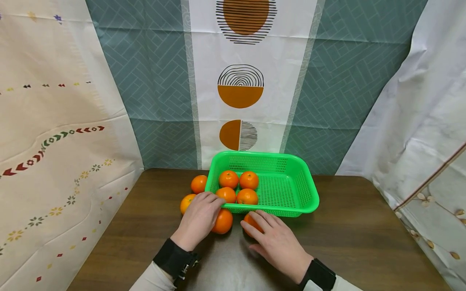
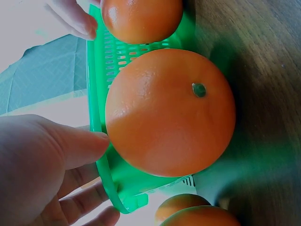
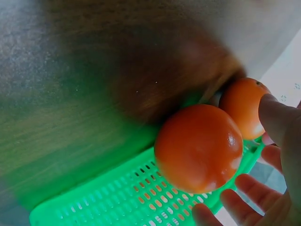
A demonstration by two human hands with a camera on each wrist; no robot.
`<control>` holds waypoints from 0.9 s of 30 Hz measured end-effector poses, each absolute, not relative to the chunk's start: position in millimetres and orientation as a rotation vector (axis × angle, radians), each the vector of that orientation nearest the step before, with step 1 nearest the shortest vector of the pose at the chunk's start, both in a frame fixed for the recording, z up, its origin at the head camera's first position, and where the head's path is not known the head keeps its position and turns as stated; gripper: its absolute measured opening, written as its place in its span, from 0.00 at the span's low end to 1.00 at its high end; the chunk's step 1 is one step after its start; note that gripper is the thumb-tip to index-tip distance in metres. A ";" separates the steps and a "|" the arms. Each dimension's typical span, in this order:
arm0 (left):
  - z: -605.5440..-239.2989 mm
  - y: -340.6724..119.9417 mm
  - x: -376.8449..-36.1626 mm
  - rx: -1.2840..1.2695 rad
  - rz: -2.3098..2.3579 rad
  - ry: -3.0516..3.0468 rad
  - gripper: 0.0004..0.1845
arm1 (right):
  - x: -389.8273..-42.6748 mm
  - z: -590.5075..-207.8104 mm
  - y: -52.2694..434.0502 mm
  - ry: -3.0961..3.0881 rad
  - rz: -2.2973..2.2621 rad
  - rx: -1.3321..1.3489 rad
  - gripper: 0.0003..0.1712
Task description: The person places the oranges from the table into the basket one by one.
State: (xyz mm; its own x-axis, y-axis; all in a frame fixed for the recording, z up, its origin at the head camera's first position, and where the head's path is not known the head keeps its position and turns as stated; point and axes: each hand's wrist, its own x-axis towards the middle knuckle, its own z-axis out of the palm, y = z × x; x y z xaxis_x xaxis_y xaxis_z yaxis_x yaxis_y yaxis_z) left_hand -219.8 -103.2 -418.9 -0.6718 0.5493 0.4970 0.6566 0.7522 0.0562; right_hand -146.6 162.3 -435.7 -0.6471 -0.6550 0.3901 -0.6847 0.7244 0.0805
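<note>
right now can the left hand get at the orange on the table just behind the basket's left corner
Probably yes. The left hand lies by the front orange, and the far orange sits outside the green basket on open table, with only another orange between them.

Both forearms reach forward side by side in pale sleeves with black wrist straps. The left hand [image 1: 199,218] lies palm down, fingers loosely extended. The right hand [image 1: 277,241] spreads likewise, fingers angled leftward.
</note>
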 end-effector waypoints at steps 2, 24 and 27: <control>-419.2 -103.4 -219.9 -0.916 -0.315 -2.485 0.10 | -147.5 -436.8 161.8 -2.533 0.088 1.034 0.44; -420.7 -103.3 -220.2 -0.921 -0.322 -2.472 0.10 | -156.2 -439.1 158.9 -2.532 0.027 1.028 0.35; -421.0 -103.5 -220.3 -0.921 -0.334 -2.469 0.10 | -155.7 -440.8 159.2 -2.547 0.066 1.012 0.34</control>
State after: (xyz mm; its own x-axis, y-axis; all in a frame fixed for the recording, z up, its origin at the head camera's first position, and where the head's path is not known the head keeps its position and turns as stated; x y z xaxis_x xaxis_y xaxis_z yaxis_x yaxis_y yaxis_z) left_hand -220.3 -103.5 -421.0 -0.6577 0.5489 0.5159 0.6663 0.7434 0.0585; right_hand -155.7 159.2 -440.8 -0.6593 -0.6494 0.3789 -0.6681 0.7372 0.1008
